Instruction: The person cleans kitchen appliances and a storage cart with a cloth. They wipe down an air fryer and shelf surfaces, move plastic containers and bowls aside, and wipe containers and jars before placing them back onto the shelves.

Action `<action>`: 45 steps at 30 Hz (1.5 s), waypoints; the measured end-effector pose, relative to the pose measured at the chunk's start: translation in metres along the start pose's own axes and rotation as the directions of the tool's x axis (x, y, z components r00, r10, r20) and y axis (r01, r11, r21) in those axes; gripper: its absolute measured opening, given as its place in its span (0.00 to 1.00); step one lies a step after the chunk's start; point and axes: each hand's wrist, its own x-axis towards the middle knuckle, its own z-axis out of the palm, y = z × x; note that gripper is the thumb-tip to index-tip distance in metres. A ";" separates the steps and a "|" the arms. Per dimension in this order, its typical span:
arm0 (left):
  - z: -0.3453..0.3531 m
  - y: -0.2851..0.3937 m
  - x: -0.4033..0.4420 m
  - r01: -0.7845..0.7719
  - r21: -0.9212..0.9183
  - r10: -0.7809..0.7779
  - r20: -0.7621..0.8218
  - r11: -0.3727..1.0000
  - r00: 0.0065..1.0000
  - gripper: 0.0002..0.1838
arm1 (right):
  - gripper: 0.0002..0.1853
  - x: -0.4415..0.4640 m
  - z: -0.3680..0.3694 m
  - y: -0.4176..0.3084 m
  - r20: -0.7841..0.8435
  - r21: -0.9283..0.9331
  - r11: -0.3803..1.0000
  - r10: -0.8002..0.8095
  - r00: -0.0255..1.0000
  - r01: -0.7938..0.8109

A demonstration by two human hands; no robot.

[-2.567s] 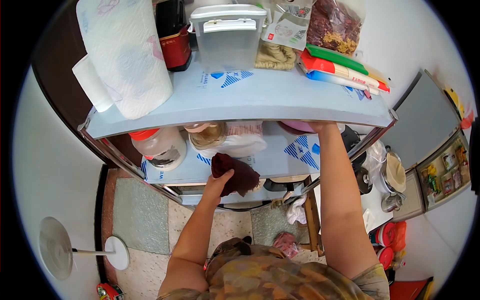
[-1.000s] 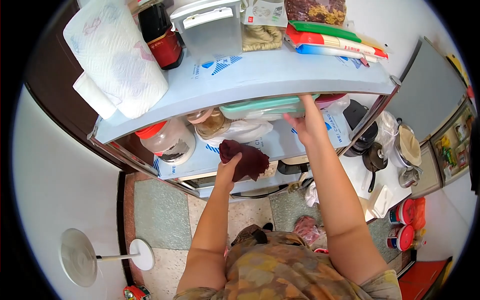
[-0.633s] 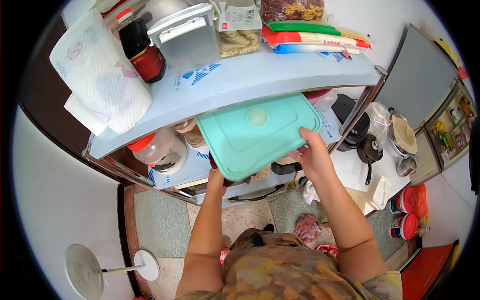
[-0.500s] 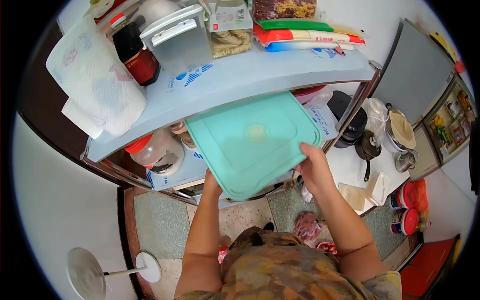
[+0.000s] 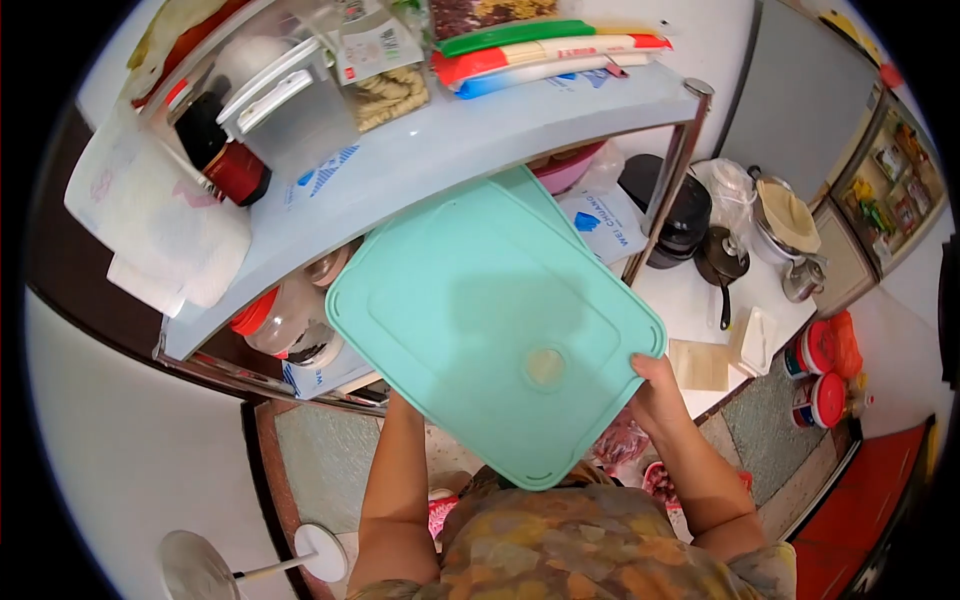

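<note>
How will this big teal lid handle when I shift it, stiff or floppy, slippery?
The teal lid is probably stiff: its edges show no sag. Its smooth, plastic-looking surface may be slippery. Being broad, it might tip if the right hand alone held that corner.

Held between three and four o'clock by the right hand (image 5: 656, 396): rectangular mint-green lid (image 5: 480, 300), face up, set diagonally, pale round disc (image 5: 545, 368) toward four.

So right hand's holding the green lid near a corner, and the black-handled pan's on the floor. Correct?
Pan's place is wrong: the head view shows the black-handled pan on the white table. The right hand is holding the green lid near a corner.
</note>
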 end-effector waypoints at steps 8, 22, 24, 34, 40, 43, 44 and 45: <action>0.003 0.004 -0.007 0.051 0.002 -0.051 -0.002 0.999 0.999 0.27 | 0.32 -0.027 -0.042 -0.009 -0.012 0.132 0.990 0.054 0.998 -0.052; 0.036 0.020 -0.006 0.125 0.189 -0.109 -0.093 0.974 0.990 0.36 | 0.34 -0.135 -0.177 0.006 -0.507 0.042 0.996 -0.042 0.861 0.073; 0.037 0.021 -0.006 0.133 0.206 -0.116 -0.093 0.970 0.989 0.37 | 0.32 -0.148 -0.200 0.016 -0.578 0.034 0.991 -0.087 0.811 0.131; 0.036 0.019 -0.005 0.130 0.204 -0.101 -0.149 0.970 0.984 0.36 | 0.26 -0.158 -0.277 0.078 -0.787 0.111 0.964 -0.062 0.613 0.240; 0.035 0.018 -0.004 0.125 0.227 -0.101 -0.116 0.966 0.988 0.36 | 0.25 -0.095 -0.304 0.090 -0.838 0.199 0.968 0.086 0.539 0.155; 0.043 0.015 -0.008 0.103 0.251 -0.066 -0.152 0.962 0.986 0.34 | 0.26 -0.058 -0.319 0.093 -0.827 0.151 0.973 0.025 0.562 0.178; 0.045 0.014 -0.009 0.087 0.266 -0.041 -0.173 0.960 0.984 0.33 | 0.26 -0.049 -0.326 0.093 -0.827 0.157 0.971 0.029 0.561 0.181; 0.045 0.014 -0.009 0.084 0.293 -0.035 -0.169 0.952 0.985 0.33 | 0.27 -0.039 -0.331 0.092 -0.819 0.181 0.968 0.051 0.572 0.173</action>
